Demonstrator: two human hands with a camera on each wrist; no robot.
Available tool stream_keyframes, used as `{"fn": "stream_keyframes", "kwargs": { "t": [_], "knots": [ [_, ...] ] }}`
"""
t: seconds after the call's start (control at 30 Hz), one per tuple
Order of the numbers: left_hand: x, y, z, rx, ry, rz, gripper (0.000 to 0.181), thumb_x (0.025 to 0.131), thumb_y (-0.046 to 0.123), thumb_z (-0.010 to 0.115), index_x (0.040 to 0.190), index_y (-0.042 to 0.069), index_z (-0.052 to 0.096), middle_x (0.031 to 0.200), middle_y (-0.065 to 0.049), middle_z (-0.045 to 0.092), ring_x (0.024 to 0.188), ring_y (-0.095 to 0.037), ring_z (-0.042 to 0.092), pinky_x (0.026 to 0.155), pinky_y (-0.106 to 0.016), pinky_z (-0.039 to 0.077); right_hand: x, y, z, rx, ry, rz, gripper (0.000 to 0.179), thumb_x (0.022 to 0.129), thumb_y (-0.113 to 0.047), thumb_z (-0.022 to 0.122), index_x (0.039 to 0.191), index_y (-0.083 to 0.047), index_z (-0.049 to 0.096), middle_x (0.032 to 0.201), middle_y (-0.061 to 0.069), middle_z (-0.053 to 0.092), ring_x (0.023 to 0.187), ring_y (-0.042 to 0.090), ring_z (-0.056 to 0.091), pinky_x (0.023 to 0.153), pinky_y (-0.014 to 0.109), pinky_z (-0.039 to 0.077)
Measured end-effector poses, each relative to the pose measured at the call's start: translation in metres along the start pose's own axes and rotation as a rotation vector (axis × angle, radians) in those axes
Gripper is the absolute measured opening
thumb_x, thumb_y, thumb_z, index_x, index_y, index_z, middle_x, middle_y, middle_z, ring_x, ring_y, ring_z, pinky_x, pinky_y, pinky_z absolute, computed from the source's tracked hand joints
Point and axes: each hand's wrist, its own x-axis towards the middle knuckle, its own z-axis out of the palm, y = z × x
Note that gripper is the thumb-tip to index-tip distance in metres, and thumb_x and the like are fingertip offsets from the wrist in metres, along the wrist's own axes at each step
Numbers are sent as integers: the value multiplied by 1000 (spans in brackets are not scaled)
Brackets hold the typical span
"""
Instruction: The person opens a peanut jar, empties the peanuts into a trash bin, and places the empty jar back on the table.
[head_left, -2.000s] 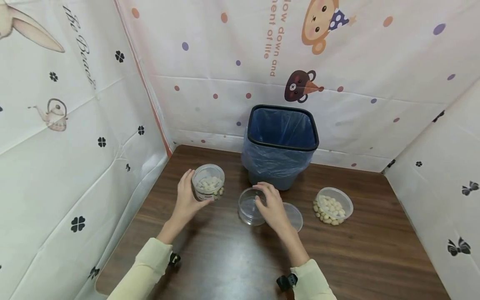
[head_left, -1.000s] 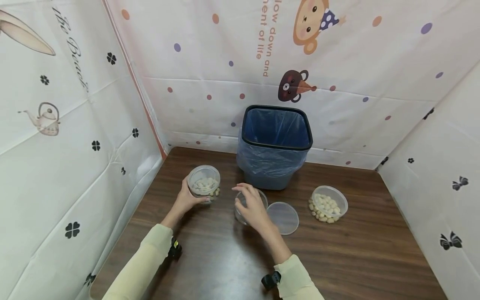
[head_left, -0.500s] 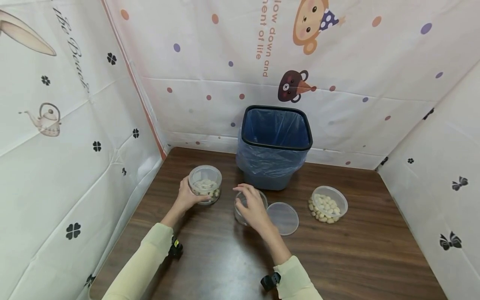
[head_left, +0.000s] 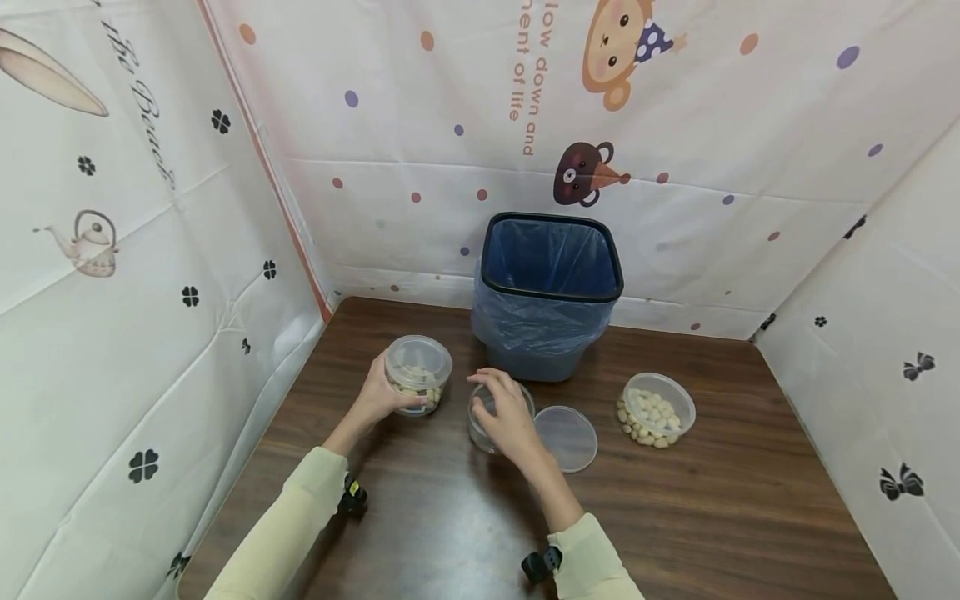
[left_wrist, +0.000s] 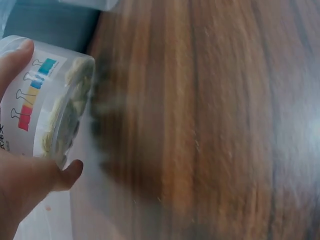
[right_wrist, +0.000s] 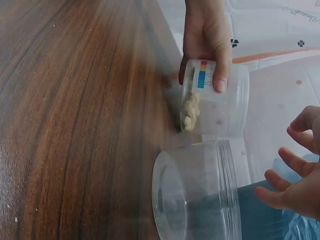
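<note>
My left hand (head_left: 378,392) grips a round clear plastic tub (head_left: 420,367) at the left of the table, with its thumb across the near side. Pale nut-like pieces (right_wrist: 190,111) lie in the bottom. A label (left_wrist: 32,97) printed with coloured binder clips shows on its wall in the left wrist view. Just to the right stands a second clear tub (right_wrist: 200,192), with nothing visible inside. My right hand (head_left: 502,412) hovers over that tub, its fingers loosely bent and apart from one another, holding nothing; it hides part of the rim in the head view.
A flat clear lid (head_left: 567,439) lies right of the second tub. Farther right, a clear tub (head_left: 660,382) holds many pale nut-like pieces. Behind stands a bin (head_left: 547,333) with a blue liner and black rim. Patterned white sheets (head_left: 420,108) enclose the wooden table (head_left: 675,517).
My right hand has shifted left over the second tub, uncovering the lid. The gripped tub has tipped more upright and moved slightly right during the last second. The head view has shifted slightly.
</note>
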Motion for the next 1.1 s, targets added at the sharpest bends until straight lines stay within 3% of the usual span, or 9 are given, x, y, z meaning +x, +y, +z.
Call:
{"fn": "stream_keyframes", "kwargs": {
  "t": [0.1,0.3,0.4,0.63,0.73,1.0,1.1],
  "knots": [
    [-2,8,2,31,4,27,122,56,13,101,155,8,31,146,-19,37,132,-34,39,113,-53,31,0,0,-2,-4,21,-26,34,98,-9,63,131,-12,65,143,11,54,130,33,50,104,54,44],
    [-8,36,10,-15,-1,50,127,57,16,101,157,12,24,149,-15,38,133,-32,43,113,-52,32,0,-3,-12,1,50,-56,33,98,-10,63,130,-11,66,143,12,55,131,34,50,106,54,43],
    [-11,49,17,-7,-22,118,127,55,15,102,156,12,25,149,-15,41,132,-33,46,112,-53,35,0,-5,-17,17,46,-45,34,99,-12,63,132,-12,64,144,11,53,132,33,49,106,53,43],
    [-22,77,36,173,-45,291,129,47,21,103,154,8,31,148,-17,43,132,-36,43,110,-56,36,0,-11,-30,19,40,-10,42,100,-21,63,142,-15,58,149,9,49,135,33,44,108,57,41],
    [-28,89,44,192,-50,345,128,46,21,102,153,5,32,149,-18,42,134,-39,39,110,-58,35,-1,-14,-35,17,48,1,50,100,-27,64,147,-16,53,151,10,46,138,35,41,108,58,40],
    [-37,105,57,302,-51,561,129,45,21,102,152,-1,32,151,-19,41,140,-38,36,116,-59,25,-4,-26,-50,9,47,28,66,97,-36,68,156,-21,42,159,12,36,141,40,35,108,66,37],
    [-40,109,61,362,-45,614,129,47,22,102,152,-1,31,153,-18,40,142,-37,34,118,-56,24,-5,-31,-54,17,19,56,76,94,-44,69,159,-21,37,161,14,32,144,42,33,110,66,34]
  ]
}}
